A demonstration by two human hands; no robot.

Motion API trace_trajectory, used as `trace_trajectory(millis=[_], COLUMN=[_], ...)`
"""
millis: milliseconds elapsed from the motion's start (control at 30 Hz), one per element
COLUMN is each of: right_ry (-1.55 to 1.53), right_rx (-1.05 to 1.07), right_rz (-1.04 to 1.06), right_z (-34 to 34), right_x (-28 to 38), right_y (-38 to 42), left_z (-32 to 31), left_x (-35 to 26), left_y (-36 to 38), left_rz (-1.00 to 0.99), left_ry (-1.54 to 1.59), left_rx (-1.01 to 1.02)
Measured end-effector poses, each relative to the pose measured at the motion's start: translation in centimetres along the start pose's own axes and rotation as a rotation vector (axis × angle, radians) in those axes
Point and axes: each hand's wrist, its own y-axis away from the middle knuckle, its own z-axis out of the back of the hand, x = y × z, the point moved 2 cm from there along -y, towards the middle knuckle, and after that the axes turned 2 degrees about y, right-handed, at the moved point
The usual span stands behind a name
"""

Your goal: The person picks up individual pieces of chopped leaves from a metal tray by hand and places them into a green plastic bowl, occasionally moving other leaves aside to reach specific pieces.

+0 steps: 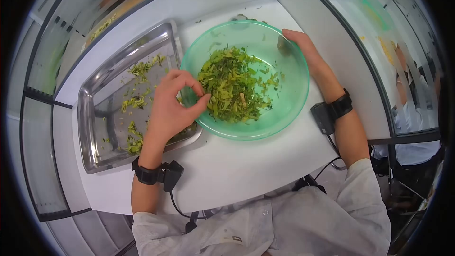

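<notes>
A translucent green bowl [289,99] stands on the white table, holding a heap of chopped green leaves [237,83]. Over the bowl's left rim, my left hand [177,106] has thumb and forefinger pinched together at the edge of the leaves; what lies between the fingertips is too small to make out. My right hand [308,52] grips the bowl's right rim, with the thumb at the edge and the fingers behind or below the wall. To the left of the bowl, a steel tray [87,128] holds scattered bits of leaves [137,102], and my left forearm partly covers its right side.
The white table [246,170] has low pale partitions [332,52] at its back and sides. Small dark scraps lie behind the bowl. Black bands with boxes and cables sit on both wrists. Beyond the right partition, part of another person in white clothing [412,118] shows.
</notes>
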Motion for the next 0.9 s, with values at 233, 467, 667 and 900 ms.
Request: trace_trajectory(millis=[233,467,667,900], right_ry=[0.044,-0.001,0.005,-0.018], right_rx=[-0.056,-0.020,-0.101,-0.084], right_rz=[-0.033,-0.067,-0.088,-0.117], right_z=[0.1,0.1,0.0,0.2], right_x=[0.4,0.1,-0.3,-0.5], right_y=[0.2,0.3,0.2,0.2], left_z=[-0.2,-0.4,0.8,8.0], left_x=[-0.4,-0.2,-1.2,3.0], left_y=[0.0,0.2,-0.9,-0.3], left_rz=[-0.096,-0.064,-0.148,0.275], left_ry=[-0.005,-0.011,-0.086,-0.088], left_rx=[0.016,0.049,0.054,0.012])
